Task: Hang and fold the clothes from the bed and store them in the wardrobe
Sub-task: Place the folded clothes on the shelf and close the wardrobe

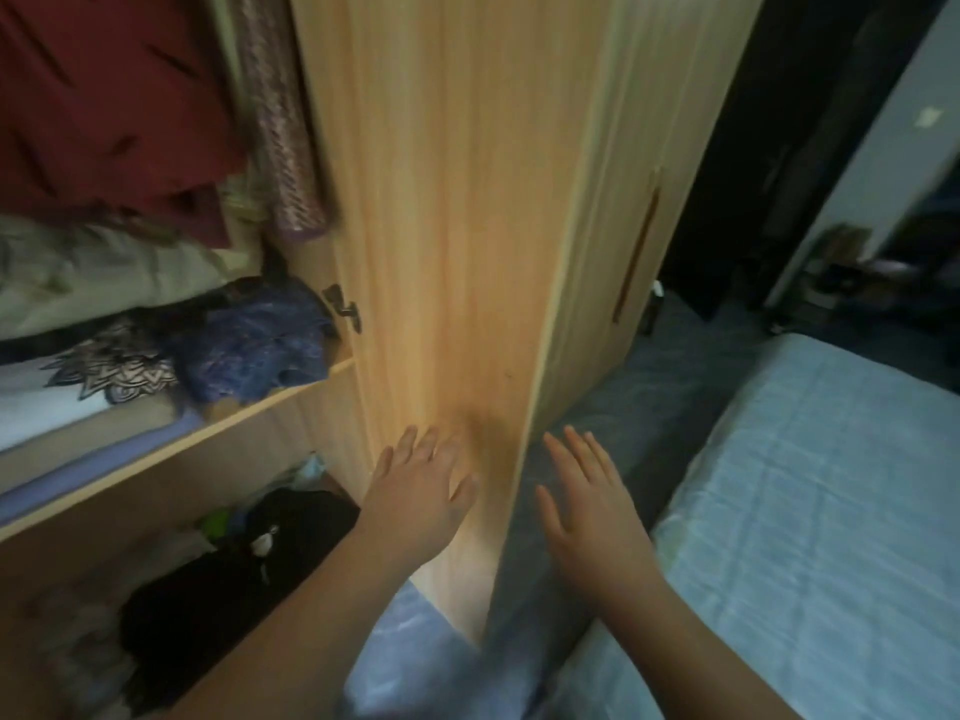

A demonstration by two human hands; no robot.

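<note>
Wardrobe (156, 485) left, its door (457, 226) open between your hands. Left hand (421, 491) flat-fingered at door's inner face; right hand (587, 506) spread, holding nothing. Clothes (249, 340) shelved far left; bed (805, 485) right.

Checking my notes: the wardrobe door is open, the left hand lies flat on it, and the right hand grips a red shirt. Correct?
No: the head view shows the right hand empty, fingers straight, beside the wardrobe door. The left hand lies flat on it.

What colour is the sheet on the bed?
The bed sheet is pale blue; the head view shows it best.
</note>
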